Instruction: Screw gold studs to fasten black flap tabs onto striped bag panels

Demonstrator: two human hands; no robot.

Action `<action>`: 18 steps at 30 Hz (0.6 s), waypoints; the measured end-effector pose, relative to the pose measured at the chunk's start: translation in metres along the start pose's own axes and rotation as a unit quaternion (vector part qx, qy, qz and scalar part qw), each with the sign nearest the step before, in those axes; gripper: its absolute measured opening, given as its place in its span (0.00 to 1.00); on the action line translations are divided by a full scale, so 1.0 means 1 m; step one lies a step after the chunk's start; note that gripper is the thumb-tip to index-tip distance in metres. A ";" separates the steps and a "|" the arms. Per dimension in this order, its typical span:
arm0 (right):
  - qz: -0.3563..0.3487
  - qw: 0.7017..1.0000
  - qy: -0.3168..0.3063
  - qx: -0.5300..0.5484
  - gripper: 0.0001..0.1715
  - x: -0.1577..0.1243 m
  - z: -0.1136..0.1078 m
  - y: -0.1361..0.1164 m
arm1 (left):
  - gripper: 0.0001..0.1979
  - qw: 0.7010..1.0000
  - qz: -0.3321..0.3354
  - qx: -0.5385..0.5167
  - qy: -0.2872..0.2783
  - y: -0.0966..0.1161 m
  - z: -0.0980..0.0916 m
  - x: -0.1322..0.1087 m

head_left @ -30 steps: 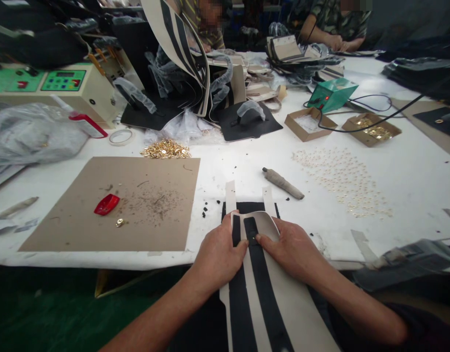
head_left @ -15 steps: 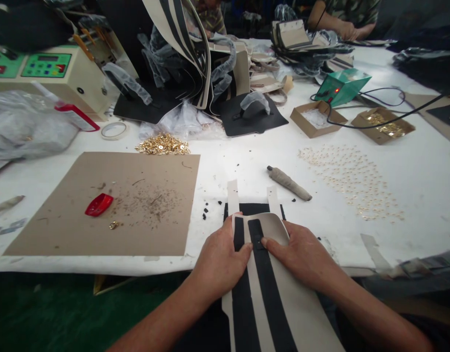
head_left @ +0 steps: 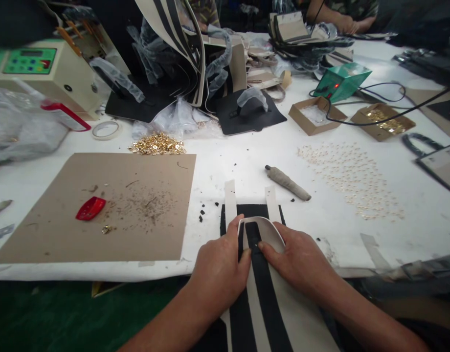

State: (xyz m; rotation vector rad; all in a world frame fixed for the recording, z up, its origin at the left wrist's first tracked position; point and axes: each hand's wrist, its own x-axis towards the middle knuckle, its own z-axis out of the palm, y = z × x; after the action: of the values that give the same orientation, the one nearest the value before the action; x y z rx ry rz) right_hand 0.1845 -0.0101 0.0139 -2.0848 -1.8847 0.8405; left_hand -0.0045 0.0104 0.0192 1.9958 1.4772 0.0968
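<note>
My left hand (head_left: 219, 269) grips the left edge of a beige bag panel (head_left: 289, 308) with two black strips along it. My right hand (head_left: 302, 254) is closed on the panel's right edge. Both thumbs press on the upper face near the far end, which curls upward between the hands. The other fingers are mostly hidden underneath. Just beyond that end, a black pad (head_left: 252, 210) lies at the table edge with two pale tape strips (head_left: 230, 195) over it. A cloth-wrapped tool (head_left: 289, 183) rests further off to the right.
On the left is a brown board (head_left: 137, 176) with a red piece (head_left: 90, 209). Behind it lies a heap of gold fittings (head_left: 157, 143). Small gold rings (head_left: 357, 181) spread on the right, near two cardboard boxes (head_left: 313, 124) and a green device (head_left: 342, 80). Another person's hands (head_left: 351, 24) show behind.
The panel's far end has curled up more, with my left hand rolling its left edge inward. A panel with a black handle has come into view at the right edge.
</note>
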 end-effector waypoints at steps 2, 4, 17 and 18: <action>0.008 1.000 -0.019 0.007 0.13 0.000 -0.001 -0.001 | 0.35 0.997 0.024 0.055 0.037 0.000 -0.001 -0.002; 0.015 0.999 -0.031 0.011 0.13 0.001 -0.002 -0.003 | 0.37 0.985 0.075 0.092 0.124 -0.001 -0.002 -0.004; -0.015 0.999 0.011 0.045 0.14 0.003 -0.007 -0.009 | 0.11 0.948 0.221 0.028 0.225 -0.030 0.032 0.012; -0.020 0.998 0.027 0.057 0.17 -0.002 -0.010 -0.008 | 0.11 0.947 0.223 0.022 0.232 -0.033 0.034 0.014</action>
State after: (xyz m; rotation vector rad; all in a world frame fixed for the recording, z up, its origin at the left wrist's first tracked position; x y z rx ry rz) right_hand 0.1826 -0.0090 0.0268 -1.9751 -1.8006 0.8527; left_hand -0.0123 0.0129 -0.0298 2.4247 1.2618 0.7778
